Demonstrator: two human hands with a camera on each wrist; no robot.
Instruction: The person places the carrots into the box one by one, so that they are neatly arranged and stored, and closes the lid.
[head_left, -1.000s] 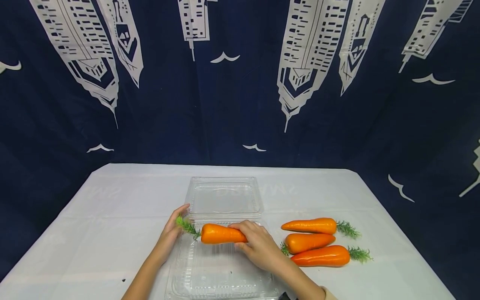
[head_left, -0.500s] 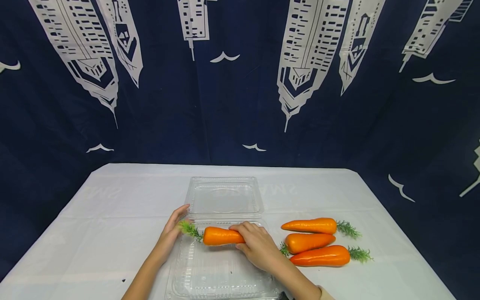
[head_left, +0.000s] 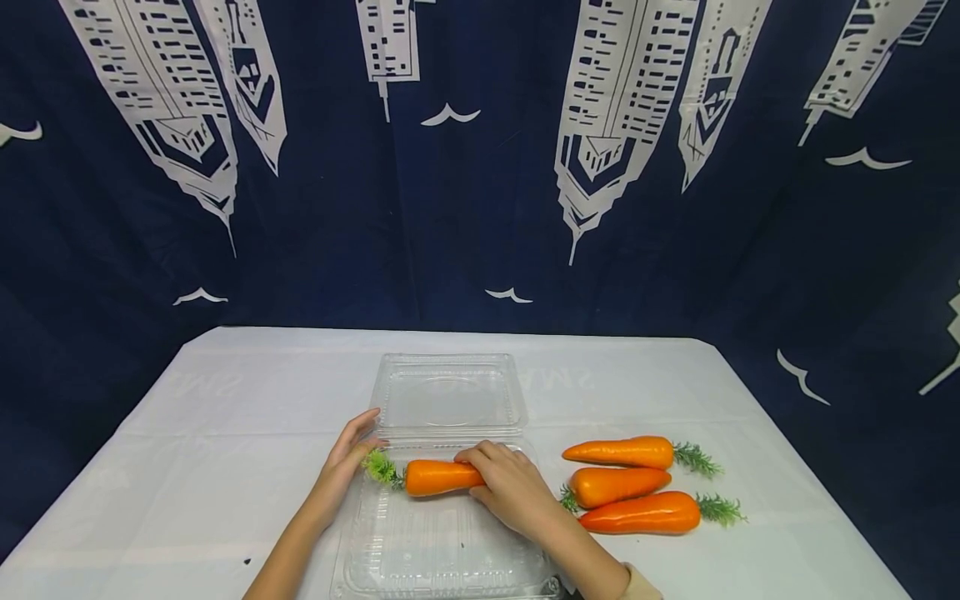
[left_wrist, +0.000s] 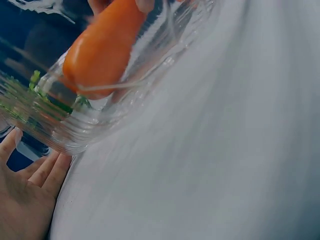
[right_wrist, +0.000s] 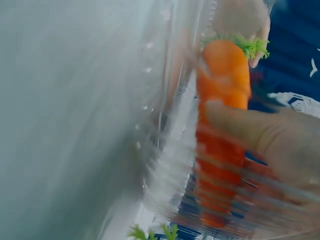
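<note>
An orange carrot with green leaves lies crosswise in the far part of a clear plastic container, leaves to the left. My right hand holds it by its narrow end from above, covering the tip. In the right wrist view the thumb presses along the carrot's side, seen through the blurred clear wall. My left hand rests at the container's left side near the hinge, fingers extended. The left wrist view shows its fingers against the outside of the clear wall.
The container's lid lies folded back flat, away from me. To the right, three more carrots, an upper one, a middle one and a lower one, lie on the white tablecloth. A dark blue curtain hangs behind.
My right hand has lowered the carrot into the container, and its leaves have bunched up toward the left wall. My left hand has kept its place.
</note>
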